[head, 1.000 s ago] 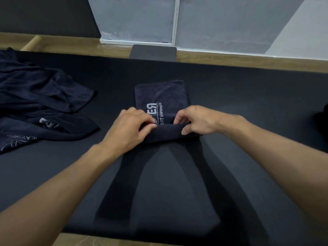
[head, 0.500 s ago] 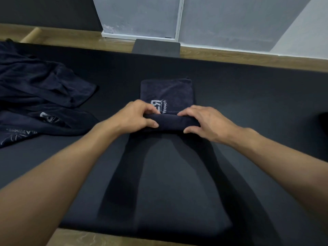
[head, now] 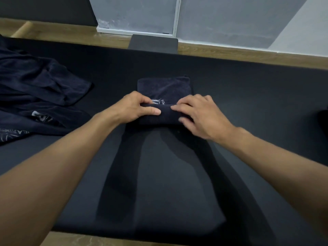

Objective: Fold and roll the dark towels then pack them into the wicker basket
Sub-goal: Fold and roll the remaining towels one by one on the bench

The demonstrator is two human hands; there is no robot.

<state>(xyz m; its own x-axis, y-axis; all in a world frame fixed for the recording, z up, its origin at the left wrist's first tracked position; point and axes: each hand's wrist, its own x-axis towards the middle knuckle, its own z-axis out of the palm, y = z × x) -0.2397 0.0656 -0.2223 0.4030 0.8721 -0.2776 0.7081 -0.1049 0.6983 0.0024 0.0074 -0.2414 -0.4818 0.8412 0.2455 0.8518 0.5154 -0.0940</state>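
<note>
Navy terry towel (head: 165, 87), folded into a narrow strip, lies at the centre of the black padded worktop (head: 248, 107). Its near end is wound into a short roll; its far part lies flat, with a white printed logo partly showing at the roll's edge.

Left hand (head: 136, 110) grips the left end of the roll, fingers curled over the top and thumb laid along the near face. Right hand (head: 200, 116) grips the right end, fingers draped over the top and thumb tucked against the near side.

Handling, as judged: the towel is light, soft, compressible and not fragile. The pile gives good friction, so slip in the hand is unlikely. The roll has no stiffness of its own, however, and will probably slacken or telescope if one end leads the other.

- Hold at both ends of the roll and apply even pressure.
- For lifting, wrap one hand round the whole roll with the free edge trapped under the palm.

A crumpled heap of loose dark towels (head: 35, 96) lies to the left, well apart. The wicker basket is not in view.
</note>
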